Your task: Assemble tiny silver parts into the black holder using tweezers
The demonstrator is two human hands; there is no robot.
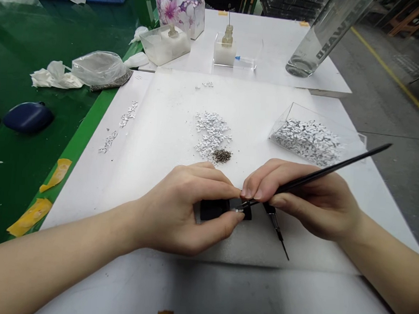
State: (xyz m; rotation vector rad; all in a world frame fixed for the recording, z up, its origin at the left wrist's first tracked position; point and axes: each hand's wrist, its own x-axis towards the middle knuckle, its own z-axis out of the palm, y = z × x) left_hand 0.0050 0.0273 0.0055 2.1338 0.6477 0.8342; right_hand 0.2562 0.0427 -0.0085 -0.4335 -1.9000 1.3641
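Observation:
My left hand (191, 204) is closed, thumb and forefinger on opposite edges of a small black block (214, 209). At the thumb tip, a tiny white piece (239, 210) sits on the block. My right hand (300, 195) grips slim black tweezers (343, 163), their tip meeting the white piece and their tail pointing up to the right. From under the same hand a second black tool with a thin needle tip (278, 232) sticks out toward me. Beyond my fingers lie a heap of tiny white parts (211, 133) and a small pile of dark brown bits (221, 155).
A clear box of white parts (308, 138) lies tilted at right. Behind stand a clear holder with a small bottle (226, 40), a tall glass cylinder (306, 56), a white tub (165, 46) and a floral box (180, 13). A plastic bag (100, 68) lies left.

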